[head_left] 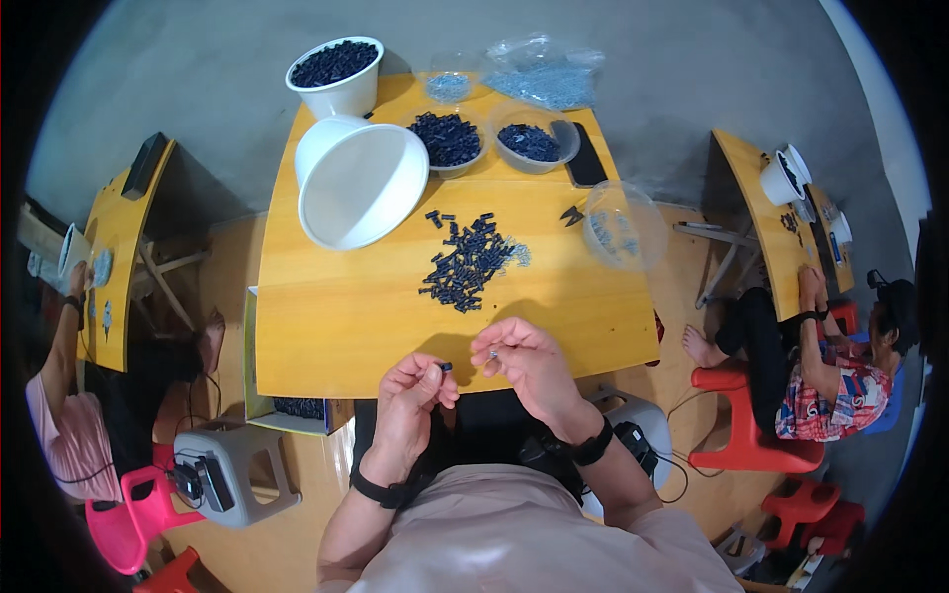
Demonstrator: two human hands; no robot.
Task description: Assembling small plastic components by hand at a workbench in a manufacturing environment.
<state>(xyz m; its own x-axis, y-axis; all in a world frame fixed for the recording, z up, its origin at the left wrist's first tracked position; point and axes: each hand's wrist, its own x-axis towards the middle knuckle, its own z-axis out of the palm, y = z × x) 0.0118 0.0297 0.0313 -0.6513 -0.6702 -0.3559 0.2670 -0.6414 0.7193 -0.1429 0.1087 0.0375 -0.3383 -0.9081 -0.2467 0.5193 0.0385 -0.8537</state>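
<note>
two hands near each other at the desk's front edge, each pinching a small part

the left hand (410, 393) is curled, thumb pressed toward the forefinger, and grips a small black cylindrical piece (445, 367) whose end pokes out toward the right. the right hand (526, 368) is a little higher and just beside it, not touching — its thumb and forefinger are closed on a tiny silvery part (493, 355), too small to make out in shape, while the other fingers are loosely bent and spread. both are by the near edge of the yellow wooden desk (331, 321).

beyond them, on the desktop, lies a loose pile of black pieces (463, 265), with a patch of small silvery parts (518, 254) against its right side. a white bucket (364, 193) lies tipped to the left of the pile, its mouth toward the hands. to the right are black-handled pliers (571, 214) and a clear plastic tub (645, 235) with silvery bits in it. at the far side — a dark phone (585, 158) and a clear bag (544, 77) of silvery parts.
</note>
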